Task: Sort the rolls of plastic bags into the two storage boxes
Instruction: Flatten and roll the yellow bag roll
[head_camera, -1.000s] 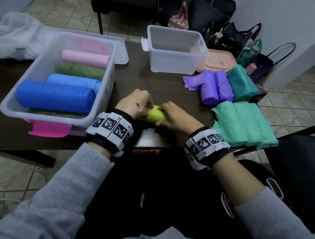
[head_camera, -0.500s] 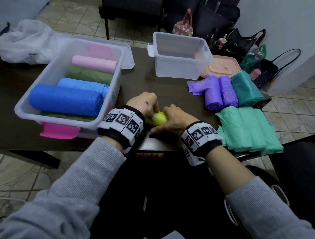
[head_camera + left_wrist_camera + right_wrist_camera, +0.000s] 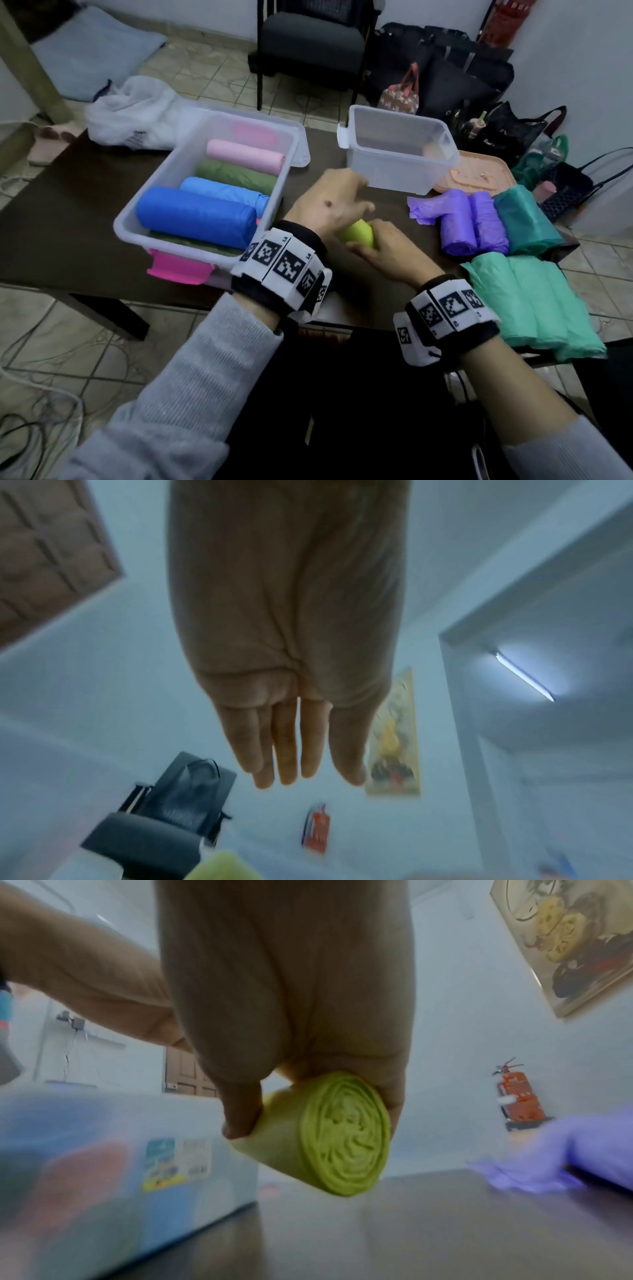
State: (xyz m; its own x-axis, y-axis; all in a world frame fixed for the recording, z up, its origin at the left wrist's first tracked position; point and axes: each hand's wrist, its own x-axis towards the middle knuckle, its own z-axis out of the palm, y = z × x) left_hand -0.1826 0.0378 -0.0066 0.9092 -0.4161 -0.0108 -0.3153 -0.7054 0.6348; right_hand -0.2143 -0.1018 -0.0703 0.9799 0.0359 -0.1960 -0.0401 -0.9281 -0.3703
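My right hand [image 3: 376, 245] grips a small yellow-green roll [image 3: 358, 233] of bags, lifted a little off the dark table [image 3: 68, 219]; in the right wrist view thumb and fingers wrap the yellow-green roll [image 3: 329, 1131], its spiral end facing the camera. My left hand [image 3: 337, 202] hovers just above and left of it with straight fingers [image 3: 287, 750], holding nothing. The large clear box [image 3: 144, 209] on the left holds blue, green and pink rolls. The smaller clear box [image 3: 397, 171] behind stands without rolls. Purple rolls [image 3: 472, 222] and teal rolls [image 3: 527, 291] lie on the right.
A peach lid [image 3: 479, 174] lies behind the purple rolls. A white plastic bag [image 3: 133, 116] sits at the table's far left corner. A dark chair [image 3: 311, 44] and several handbags [image 3: 496, 130] stand beyond the table.
The left hand has let go of the yellow-green roll and risen with fingers straightened. The right hand has lifted the roll off the table. The head view has tilted up.
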